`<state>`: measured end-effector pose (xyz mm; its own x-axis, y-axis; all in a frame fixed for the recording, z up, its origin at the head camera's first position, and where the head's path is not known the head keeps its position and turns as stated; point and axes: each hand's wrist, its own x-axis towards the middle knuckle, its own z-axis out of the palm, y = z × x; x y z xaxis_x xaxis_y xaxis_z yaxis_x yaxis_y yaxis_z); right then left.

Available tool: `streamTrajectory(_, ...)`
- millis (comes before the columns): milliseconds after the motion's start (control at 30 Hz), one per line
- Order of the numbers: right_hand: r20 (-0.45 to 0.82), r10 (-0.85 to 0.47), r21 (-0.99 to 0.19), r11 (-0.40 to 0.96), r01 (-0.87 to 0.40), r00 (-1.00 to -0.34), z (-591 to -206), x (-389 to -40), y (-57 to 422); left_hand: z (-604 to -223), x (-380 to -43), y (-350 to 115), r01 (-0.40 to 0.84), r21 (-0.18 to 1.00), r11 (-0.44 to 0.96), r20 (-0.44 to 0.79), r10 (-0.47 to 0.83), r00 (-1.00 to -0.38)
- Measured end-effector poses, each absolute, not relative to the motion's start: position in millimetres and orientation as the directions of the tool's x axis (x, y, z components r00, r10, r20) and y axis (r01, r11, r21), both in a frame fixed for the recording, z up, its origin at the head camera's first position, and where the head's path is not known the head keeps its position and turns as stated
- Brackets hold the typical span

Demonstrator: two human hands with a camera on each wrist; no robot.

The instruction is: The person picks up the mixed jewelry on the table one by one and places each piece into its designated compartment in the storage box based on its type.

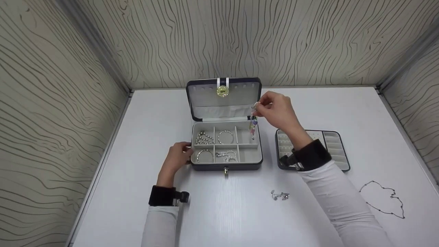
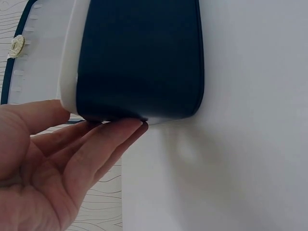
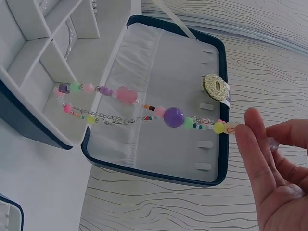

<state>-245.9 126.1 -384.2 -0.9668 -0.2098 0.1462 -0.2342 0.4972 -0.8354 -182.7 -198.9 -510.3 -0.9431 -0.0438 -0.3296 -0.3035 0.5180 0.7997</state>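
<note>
My right hand (image 1: 278, 109) pinches one end of a colourful beaded bracelet (image 3: 173, 117) with thumb and fingers. The bracelet dangles over the back right compartment of an open dark blue jewelry box (image 1: 226, 167). In the right wrist view its pink, purple and green beads and a silver chain show in front of the raised lid (image 3: 178, 72). My left hand (image 1: 177, 156) rests against the box's left side, its fingers fairly straight along the wall (image 2: 139, 62). Other compartments hold a beaded necklace (image 1: 204, 139), two ring-shaped bracelets (image 1: 225, 137) and a sparkly bracelet (image 1: 227, 156).
A jewelry tray (image 1: 332, 139) with slots lies right of the box, partly under my right forearm. In front of it on the white table (image 1: 223, 212) is a small silvery chain piece (image 1: 280, 195). A thin dark-beaded necklace (image 1: 384, 212) lies farther right.
</note>
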Motion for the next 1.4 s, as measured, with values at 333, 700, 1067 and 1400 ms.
streamTrajectory(333, 0.108, -0.239, -0.852, 0.478, -0.214, -0.965, -423.1, -252.8, 123.6, -511.1, -183.2, -198.8, -0.313, 0.797, 0.517, -0.339, -0.047, -0.94)
streamTrajectory(700, 0.056, -0.282, -0.861, 0.472, -0.189, -0.958, -452.1, -255.6, 121.6, -515.6, -181.1, -203.4, -0.31, 0.843, 0.439, -0.325, -0.044, -0.945)
streamTrajectory(1067, 0.053, -0.363, -0.763, 0.586, -0.273, -0.93, -470.7, -254.8, 120.5, -516.9, -179.5, -203.8, -0.299, 0.855, 0.424, -0.308, -0.051, -0.95)
streamTrajectory(1400, 0.077, -0.528, -0.58, 0.667, -0.469, -0.846, -485.3, -250.1, 112.3, -516.3, -180.4, -203.5, -0.308, 0.854, 0.42, -0.317, -0.051, -0.947)
